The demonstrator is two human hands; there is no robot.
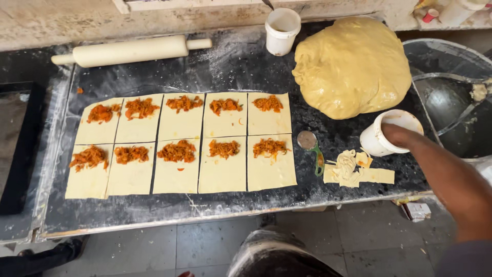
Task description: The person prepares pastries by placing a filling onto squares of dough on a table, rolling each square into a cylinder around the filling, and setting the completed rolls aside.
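Note:
My right hand (397,136) reaches from the right into a white plastic cup (382,137) that lies tilted on the dark floured worktop (230,66); the fingers are hidden inside the cup. My left hand is out of sight. On the worktop lie two rows of several dough rectangles (179,169), each topped at its far end with orange shredded filling (177,152). A wheel pastry cutter with a green handle (312,149) rests just right of the rows. Dough scraps (356,172) lie beside the cutter, in front of the cup.
A large mound of yellow dough (353,64) sits at the back right. A second white cup (282,31) and a pale rolling pin (130,50) lie along the back edge. A metal basin (456,102) stands to the right. Grey floor tiles show below.

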